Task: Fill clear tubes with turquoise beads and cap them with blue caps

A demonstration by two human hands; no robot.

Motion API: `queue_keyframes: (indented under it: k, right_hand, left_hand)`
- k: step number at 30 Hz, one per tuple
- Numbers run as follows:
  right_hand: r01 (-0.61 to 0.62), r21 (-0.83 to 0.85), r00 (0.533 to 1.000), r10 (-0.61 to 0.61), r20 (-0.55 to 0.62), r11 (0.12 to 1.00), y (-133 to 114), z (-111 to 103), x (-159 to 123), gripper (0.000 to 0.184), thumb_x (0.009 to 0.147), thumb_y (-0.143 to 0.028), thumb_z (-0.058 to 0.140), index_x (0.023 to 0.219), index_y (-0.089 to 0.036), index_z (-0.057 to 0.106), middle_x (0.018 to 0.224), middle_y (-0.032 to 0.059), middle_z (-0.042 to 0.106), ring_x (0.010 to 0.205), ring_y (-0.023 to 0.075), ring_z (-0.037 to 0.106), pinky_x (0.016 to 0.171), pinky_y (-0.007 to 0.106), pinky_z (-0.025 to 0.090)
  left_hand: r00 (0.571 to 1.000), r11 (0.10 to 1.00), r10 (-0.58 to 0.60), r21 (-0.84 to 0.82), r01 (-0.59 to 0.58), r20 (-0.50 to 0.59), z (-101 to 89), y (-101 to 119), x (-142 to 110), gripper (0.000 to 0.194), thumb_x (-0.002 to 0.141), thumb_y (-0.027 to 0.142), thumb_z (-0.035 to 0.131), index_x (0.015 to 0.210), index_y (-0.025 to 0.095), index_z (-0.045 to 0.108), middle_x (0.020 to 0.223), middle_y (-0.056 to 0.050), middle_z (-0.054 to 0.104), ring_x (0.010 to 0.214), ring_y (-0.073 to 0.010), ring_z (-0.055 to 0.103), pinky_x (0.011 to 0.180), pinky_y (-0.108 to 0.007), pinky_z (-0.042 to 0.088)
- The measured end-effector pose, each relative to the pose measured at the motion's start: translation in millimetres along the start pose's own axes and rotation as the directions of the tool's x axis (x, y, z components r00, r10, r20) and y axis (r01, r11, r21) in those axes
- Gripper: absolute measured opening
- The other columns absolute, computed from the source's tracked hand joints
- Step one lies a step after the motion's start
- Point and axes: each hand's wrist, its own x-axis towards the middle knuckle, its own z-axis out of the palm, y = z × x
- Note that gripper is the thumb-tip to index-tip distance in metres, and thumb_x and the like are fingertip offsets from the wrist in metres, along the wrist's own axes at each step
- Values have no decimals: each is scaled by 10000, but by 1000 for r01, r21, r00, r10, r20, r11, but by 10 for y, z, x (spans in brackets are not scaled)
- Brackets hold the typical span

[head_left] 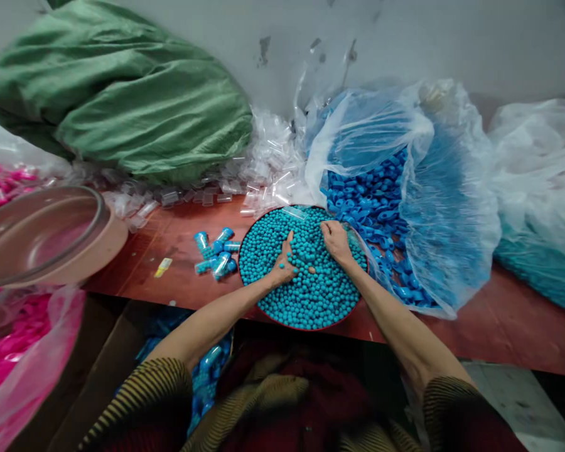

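A round red-rimmed basin (311,329) full of small turquoise beads (306,301) stands in front of me. My left hand (283,262) dips into the beads left of the middle, its fingers apart and several beads lying on it. Over the beads' right side, my right hand (338,241) has its fingers curled closed; whatever they hold is hidden. Near the basin's far rim a clear plastic tube (294,213) lies on the beads. Left of the basin is a small pile of clear tubes with blue caps (219,254), some with turquoise beads inside.
Blue plastic caps (367,194) spill from a clear bag (452,194) at right. Clear tubes (273,163) are heaped behind the basin, beside a green cloth sack (155,94). Stacked bowls (115,235) stand at left above pink pieces (23,333). A yellow-and-white scrap (163,267) lies on the red table (145,282).
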Motion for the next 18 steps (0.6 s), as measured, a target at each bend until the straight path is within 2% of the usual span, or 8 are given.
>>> queue_keyframes:
  k: [3,8,10,12,13,15,16,18]
  right_hand:
    - [-66,28,997,65,29,997,34,108,58,326,762,-436,557,899,-157,657,1062,125,649,1089,250,526,1028,404,334]
    - [-183,96,980,174,99,978,-44,210,61,363,827,-464,434,825,-168,644,816,49,691,837,213,624,835,372,477]
    - [-190,127,978,177,107,973,-119,215,5,405,865,-449,360,886,-156,640,850,53,698,817,199,638,787,346,499]
    - [-179,149,981,167,95,972,-220,230,-102,409,882,-429,345,945,-147,635,928,70,695,873,192,637,818,329,492]
    - [-157,151,985,145,88,976,-277,243,-173,389,879,-421,371,962,-148,636,967,77,688,920,191,627,857,325,477]
    - [-50,102,995,40,90,994,-390,271,-331,328,860,-402,457,989,-168,648,1049,83,664,1030,198,586,953,335,420]
    - [45,40,993,-49,110,998,-440,279,-406,306,849,-391,497,1015,-184,651,1100,87,645,1087,208,556,994,357,385]
    - [232,-84,959,-213,189,969,-504,256,-517,286,843,-371,541,1064,-225,649,1188,86,605,1170,229,500,1036,415,332]
  left_hand:
    - [999,999,-44,-10,44,10,2,10,-1,1224,507,361,798,1469,149,71,1435,-176,335,1291,-331,398,1074,-464,358]
    - [1000,1000,1,-14,0,28,-35,44,-18,1178,533,354,785,1467,164,92,1462,-177,305,1329,-333,353,1101,-482,306]
    - [1000,1000,-5,-7,5,27,-51,59,-24,1183,538,346,778,1465,145,71,1462,-194,301,1323,-332,365,1091,-487,316]
    - [999,1000,18,-18,-17,32,-58,67,-19,1195,545,334,765,1460,108,29,1459,-215,295,1324,-319,367,1094,-474,315]
    - [999,999,38,-16,-37,34,-60,68,-12,1183,547,327,756,1455,93,35,1457,-221,293,1331,-314,357,1098,-466,310]
    - [997,997,67,22,-68,32,-62,72,1,1079,557,302,730,1433,80,139,1429,-219,334,1335,-311,347,1100,-461,308]
    - [997,996,66,57,-67,29,-65,78,2,979,573,282,707,1403,83,227,1391,-211,388,1318,-313,368,1089,-467,320]
    - [1000,990,29,139,-30,7,-78,107,-20,752,616,232,644,1310,97,387,1265,-182,515,1238,-309,457,1045,-479,368]
